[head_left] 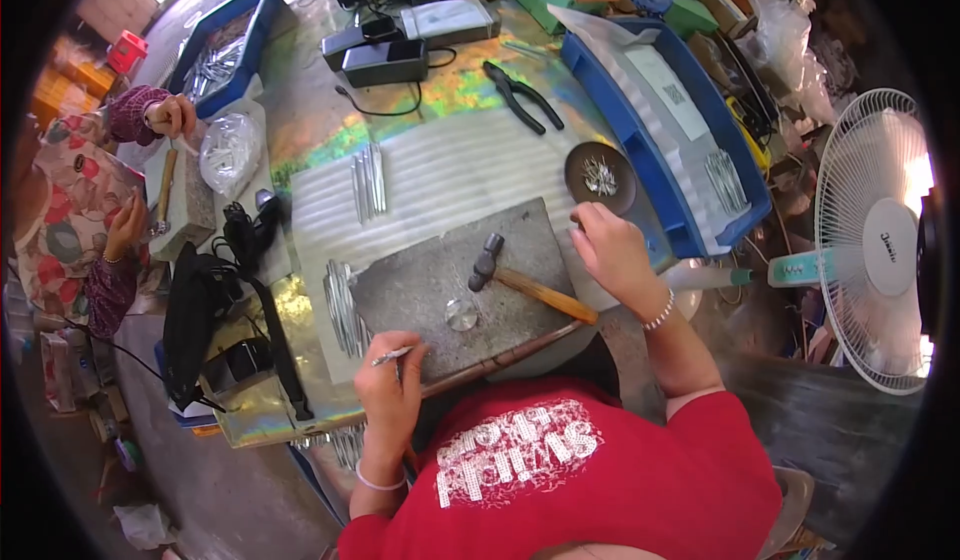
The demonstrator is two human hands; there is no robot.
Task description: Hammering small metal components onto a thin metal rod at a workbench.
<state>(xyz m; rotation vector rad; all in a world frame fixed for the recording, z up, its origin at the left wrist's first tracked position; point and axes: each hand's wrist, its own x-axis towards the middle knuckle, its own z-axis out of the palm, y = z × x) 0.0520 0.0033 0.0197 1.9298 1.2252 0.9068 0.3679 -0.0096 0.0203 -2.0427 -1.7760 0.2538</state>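
Note:
My left hand (388,400) is closed around a slim silvery metal piece (390,357), near the front left corner of a grey stone slab (420,278). To the right of the slab, just below a round brown dish (625,192) of small metal pins (599,176), is my right hand (612,252). Its thumb and fingertips are pinched together; whatever they hold is too small to make out. A ball-peen hammer (540,293) with a wooden handle lies across the slab, and a clear round disc (461,314) sits by its head.
Silvery metal pieces lie in bundles (370,182) on white foam sheeting (450,175). Black pliers (522,97) rest farther back. A long blue tray (655,175) stands at the right, beside a white fan (885,245). Across the left side, another person's hand (172,118) is raised near a plastic bag (231,153).

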